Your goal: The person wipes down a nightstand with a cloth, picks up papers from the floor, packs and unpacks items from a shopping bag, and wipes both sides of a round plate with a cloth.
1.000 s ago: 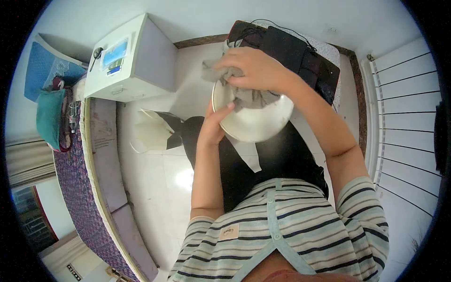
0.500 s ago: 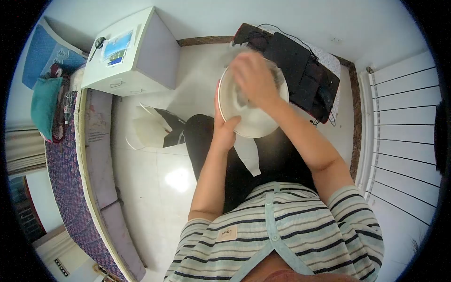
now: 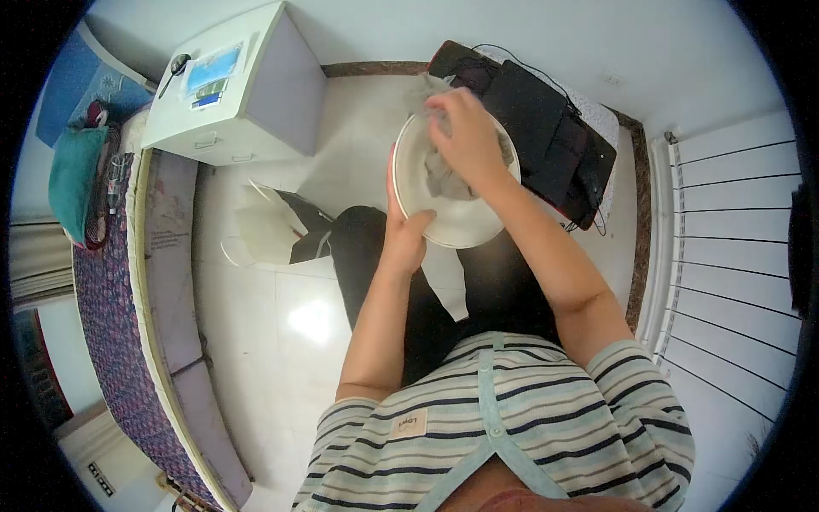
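A white round tub is held up above my knees. My left hand grips it by the left side, thumb over the rim and fingers behind the wall. Inside and across its far rim lies a thin, crumpled grey plastic bag. My right hand is over the far part of the tub, fingers closed on a piece of the bag near the rim. Part of the bag is hidden under the right hand and wrist.
Ahead on the right, a low table carries a black laptop and cables. A white cabinet stands at the far left. On the floor sits an open white paper bag. A bed runs along the left, a radiator along the right.
My right hand was smeared by motion over the tub and now shows clearly, pinching the bag near the far rim. More of the grey bag shows inside. My left hand keeps its grip.
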{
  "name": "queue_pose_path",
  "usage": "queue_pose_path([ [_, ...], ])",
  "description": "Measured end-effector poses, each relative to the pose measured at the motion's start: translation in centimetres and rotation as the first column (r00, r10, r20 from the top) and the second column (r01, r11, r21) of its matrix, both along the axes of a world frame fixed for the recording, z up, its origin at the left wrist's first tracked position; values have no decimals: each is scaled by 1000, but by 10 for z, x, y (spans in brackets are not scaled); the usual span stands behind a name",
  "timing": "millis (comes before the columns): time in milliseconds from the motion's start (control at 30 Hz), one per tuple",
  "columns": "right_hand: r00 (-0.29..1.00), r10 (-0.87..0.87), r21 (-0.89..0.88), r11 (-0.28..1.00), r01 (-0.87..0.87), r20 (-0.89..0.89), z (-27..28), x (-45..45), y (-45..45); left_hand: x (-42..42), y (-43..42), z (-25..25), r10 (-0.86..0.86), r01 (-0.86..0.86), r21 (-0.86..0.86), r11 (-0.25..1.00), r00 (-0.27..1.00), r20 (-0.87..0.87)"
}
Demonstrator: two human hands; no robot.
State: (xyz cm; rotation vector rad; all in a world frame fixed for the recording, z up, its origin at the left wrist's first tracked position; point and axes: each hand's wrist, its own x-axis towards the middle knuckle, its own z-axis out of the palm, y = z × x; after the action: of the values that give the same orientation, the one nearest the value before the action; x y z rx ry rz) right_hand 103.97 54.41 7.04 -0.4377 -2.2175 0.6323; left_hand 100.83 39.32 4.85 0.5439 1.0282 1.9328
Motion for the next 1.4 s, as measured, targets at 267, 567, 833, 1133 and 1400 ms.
queue_pose_path([
  [267,954,297,-111,948,-299,-29,23,6,-68,-8,-10,-12,8,12,-84,996,971,237],
  [567,998,17,-70,997,-12,63,8,6,-2,-3,1,0,83,-82,-55,995,996,20],
  [833,915,381,-243,908,-342,134,15,16,-37,-3,-13,-12,-33,59,-179,982,989,144],
  [1133,912,392,11,918,-397,120,17,13,-54,-4,-20,-12,32,-6,-81,997,946,322],
  [1400,896,397,123,897,-425,199,14,12,-41,-11,-24,-12,-22,55,-89,995,939,342],
])
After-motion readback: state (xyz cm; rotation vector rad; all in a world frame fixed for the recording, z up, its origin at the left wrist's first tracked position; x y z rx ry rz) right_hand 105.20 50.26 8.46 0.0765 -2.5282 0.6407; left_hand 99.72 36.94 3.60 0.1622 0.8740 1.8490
